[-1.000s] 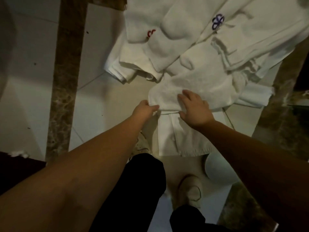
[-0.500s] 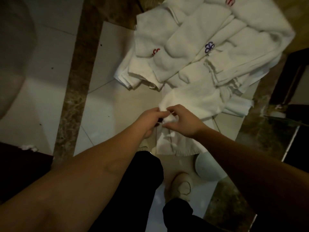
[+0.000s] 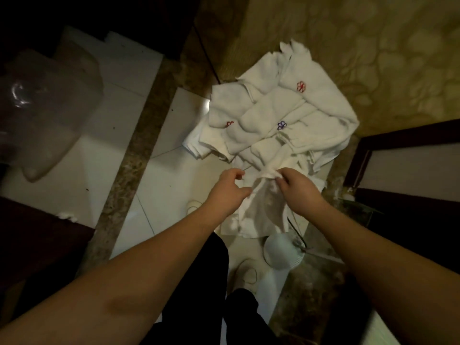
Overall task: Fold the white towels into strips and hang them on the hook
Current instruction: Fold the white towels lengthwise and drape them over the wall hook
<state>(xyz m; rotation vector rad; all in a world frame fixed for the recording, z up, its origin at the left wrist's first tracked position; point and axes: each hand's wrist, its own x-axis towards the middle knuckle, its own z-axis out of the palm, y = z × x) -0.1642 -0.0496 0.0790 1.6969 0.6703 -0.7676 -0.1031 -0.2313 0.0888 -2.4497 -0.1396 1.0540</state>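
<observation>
A heap of white towels (image 3: 271,115) lies on the floor ahead, some with small red or purple flower marks. One white towel (image 3: 261,212) hangs bunched from my two hands above the floor. My left hand (image 3: 227,192) pinches its left edge with curled fingers. My right hand (image 3: 296,188) grips the gathered top of the same towel, close beside the left. No hook shows in this view.
A brown marble strip (image 3: 129,175) crosses the white floor tiles. A clear plastic bag (image 3: 42,105) sits at the left. A dark door frame (image 3: 361,155) stands at the right, a white round object (image 3: 281,252) near my shoes (image 3: 245,272).
Both hands gathered the near towel's edge and lifted it off the floor, bunched between them. The view has tilted up, showing more wall and the whole heap.
</observation>
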